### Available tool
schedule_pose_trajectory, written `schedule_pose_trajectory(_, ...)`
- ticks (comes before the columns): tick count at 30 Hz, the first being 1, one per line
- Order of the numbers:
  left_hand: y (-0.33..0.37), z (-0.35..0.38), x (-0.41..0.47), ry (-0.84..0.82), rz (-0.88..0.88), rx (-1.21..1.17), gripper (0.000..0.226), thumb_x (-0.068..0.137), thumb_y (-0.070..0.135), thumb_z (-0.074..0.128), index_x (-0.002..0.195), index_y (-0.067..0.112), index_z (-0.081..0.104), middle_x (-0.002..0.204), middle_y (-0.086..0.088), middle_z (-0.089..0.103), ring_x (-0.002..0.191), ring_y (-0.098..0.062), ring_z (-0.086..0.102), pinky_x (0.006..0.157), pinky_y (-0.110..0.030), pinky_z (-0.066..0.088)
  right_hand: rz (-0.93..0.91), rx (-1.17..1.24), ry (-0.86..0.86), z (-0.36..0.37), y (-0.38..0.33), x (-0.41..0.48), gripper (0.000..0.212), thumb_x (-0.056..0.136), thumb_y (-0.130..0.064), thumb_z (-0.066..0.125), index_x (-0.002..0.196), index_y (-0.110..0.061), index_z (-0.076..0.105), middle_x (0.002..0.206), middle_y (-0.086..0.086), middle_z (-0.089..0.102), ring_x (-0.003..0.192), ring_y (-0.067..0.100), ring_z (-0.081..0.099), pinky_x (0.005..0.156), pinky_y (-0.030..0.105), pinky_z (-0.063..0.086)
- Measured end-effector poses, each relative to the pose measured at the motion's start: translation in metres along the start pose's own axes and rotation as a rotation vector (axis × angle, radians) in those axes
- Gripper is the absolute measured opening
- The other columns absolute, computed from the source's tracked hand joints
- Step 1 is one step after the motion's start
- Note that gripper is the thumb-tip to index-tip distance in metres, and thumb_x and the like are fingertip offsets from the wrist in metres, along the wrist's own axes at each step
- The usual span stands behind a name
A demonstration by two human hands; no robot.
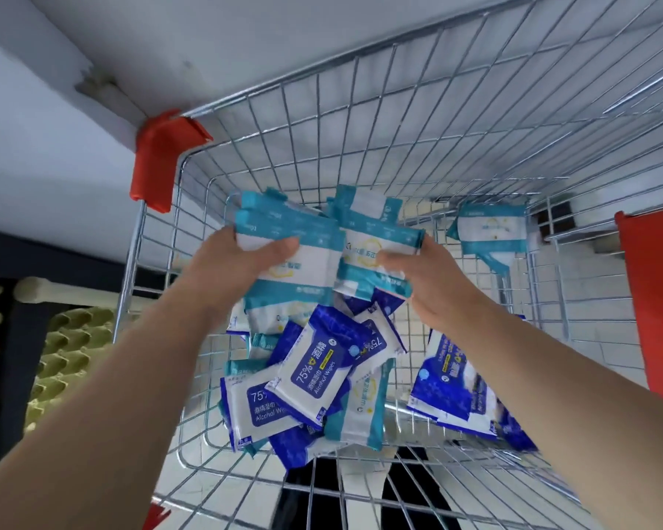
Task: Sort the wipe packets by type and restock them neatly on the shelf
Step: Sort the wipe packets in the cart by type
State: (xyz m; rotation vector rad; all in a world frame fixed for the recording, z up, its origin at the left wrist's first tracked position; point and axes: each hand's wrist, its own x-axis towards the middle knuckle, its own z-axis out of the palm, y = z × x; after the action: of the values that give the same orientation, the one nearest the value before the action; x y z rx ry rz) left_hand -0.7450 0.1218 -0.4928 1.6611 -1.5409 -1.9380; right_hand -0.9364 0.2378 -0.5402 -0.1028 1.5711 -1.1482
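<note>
Gripping teal wipe packets, both hands are held above the middle of the wire cart (437,120). The left hand (238,262) is curled round a teal stack (295,239), with the thumb laid across the top. The right hand (429,285) is clamped on a second teal bunch (376,239), and the two lots touch edge to edge between the hands. Their long axes are pointed roughly away from the wrists, toward the cart's far wall.

Below, nearer the body, the blue alcohol packets (318,365) are heaped loosely with a few teal ones mixed in (a stray teal packet (490,235) lies apart by the far right wall, closer to the right hand). No shelf is seen. A straight upward lift is judged best, since open room is found only above and wire walls stand on every side.
</note>
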Motion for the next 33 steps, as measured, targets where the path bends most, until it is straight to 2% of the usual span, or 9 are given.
schedule_pose_trajectory(4, 0.009, 0.054, 0.007, -0.107, -0.098, -0.173, 0.024, 0.080, 0.022, 0.072, 0.104, 0.017, 0.067, 0.098, -0.003, 0.075, 0.088, -0.019, 0.072, 0.074, -0.035, 0.059, -0.022, -0.008, -0.008, -0.046, -0.021, -0.019, 0.028, 0.085, 0.007, 0.059, 0.105, -0.012, 0.057, 0.098, 0.004, 0.069, 0.085, 0.010, 0.065, 0.070, 0.021, 0.048)
schedule_pose_trajectory(7, 0.006, 0.109, 0.016, -0.125, -0.136, -0.166, 0.027, 0.080, 0.017, 0.074, 0.105, 0.015, 0.064, 0.102, -0.008, 0.073, 0.090, -0.024, 0.071, 0.081, -0.043, 0.058, -0.008, -0.039, 0.044, -0.089, -0.026, -0.024, 0.030, 0.086, 0.011, 0.049, 0.106, -0.010, 0.056, 0.089, 0.002, 0.067, 0.069, 0.004, 0.065, 0.051, 0.012, 0.049)
schedule_pose_trajectory(9, 0.005, 0.145, 0.024, -0.119, -0.152, -0.133, 0.033, 0.070, 0.019, 0.074, 0.101, 0.016, 0.063, 0.101, -0.009, 0.072, 0.089, -0.027, 0.070, 0.084, -0.047, 0.057, 0.006, -0.048, 0.123, -0.117, -0.027, -0.024, 0.029, 0.087, 0.012, 0.044, 0.094, -0.013, 0.058, 0.078, -0.002, 0.067, 0.060, 0.003, 0.065, 0.051, 0.015, 0.051)
schedule_pose_trajectory(12, 0.004, 0.192, 0.042, -0.100, -0.160, -0.121, 0.015, 0.081, 0.012, 0.065, 0.092, 0.018, 0.058, 0.094, -0.006, 0.069, 0.077, -0.020, 0.067, 0.069, -0.034, 0.057, -0.017, -0.042, 0.226, -0.152, -0.025, -0.012, 0.036, 0.085, 0.014, 0.041, 0.091, -0.016, 0.059, 0.085, 0.004, 0.069, 0.075, 0.017, 0.068, 0.075, 0.035, 0.056)
schedule_pose_trajectory(15, 0.006, 0.230, 0.067, -0.039, -0.119, -0.074, 0.010, 0.085, 0.011, 0.061, 0.092, 0.017, 0.058, 0.090, -0.004, 0.067, 0.069, -0.012, 0.062, 0.052, -0.020, 0.052, -0.011, -0.038, 0.327, -0.179, -0.022, 0.014, 0.039, 0.083, 0.013, 0.042, 0.114, -0.008, 0.054, 0.106, 0.015, 0.067, 0.093, 0.028, 0.066, 0.080, 0.040, 0.054)
schedule_pose_trajectory(20, -0.017, 0.261, 0.113, 0.112, -0.024, 0.205, 0.047, 0.072, 0.031, 0.078, 0.110, 0.011, 0.060, 0.104, -0.006, 0.068, 0.088, -0.024, 0.065, 0.074, -0.034, 0.054, 0.056, -0.007, 0.253, -0.204, -0.009, 0.064, 0.036, 0.088, 0.006, 0.049, 0.115, -0.017, 0.051, 0.112, 0.008, 0.064, 0.098, 0.025, 0.063, 0.080, 0.042, 0.052)
schedule_pose_trajectory(25, -0.027, 0.268, 0.130, 0.173, -0.051, 0.347, 0.053, 0.071, 0.043, 0.080, 0.111, 0.021, 0.052, 0.092, 0.007, 0.061, 0.073, -0.010, 0.060, 0.056, -0.026, 0.048, 0.052, -0.174, 0.196, -0.210, 0.003, 0.097, 0.044, 0.086, 0.007, 0.039, 0.120, -0.020, 0.049, 0.115, 0.011, 0.063, 0.105, 0.029, 0.063, 0.089, 0.052, 0.053)
schedule_pose_trajectory(30, -0.021, 0.272, 0.131, 0.230, -0.059, 0.351, 0.063, 0.071, 0.049, 0.078, 0.118, 0.019, 0.049, 0.101, 0.004, 0.061, 0.084, -0.017, 0.062, 0.072, -0.033, 0.053, 0.056, -0.331, 0.206, -0.212, 0.008, 0.112, 0.045, 0.083, 0.002, 0.039, 0.121, -0.021, 0.044, 0.113, 0.008, 0.062, 0.098, 0.024, 0.064, 0.078, 0.044, 0.059)
schedule_pose_trajectory(33, -0.015, 0.270, 0.127, 0.227, -0.068, 0.521, 0.076, 0.075, 0.054, 0.072, 0.129, 0.010, 0.041, 0.122, -0.009, 0.052, 0.099, -0.026, 0.058, 0.073, -0.036, 0.052, -0.025, -0.523, 0.276, -0.208, -0.004, 0.089, 0.038, 0.084, 0.000, 0.046, 0.119, -0.013, 0.044, 0.104, 0.001, 0.058, 0.090, 0.017, 0.060, 0.056, 0.023, 0.052)
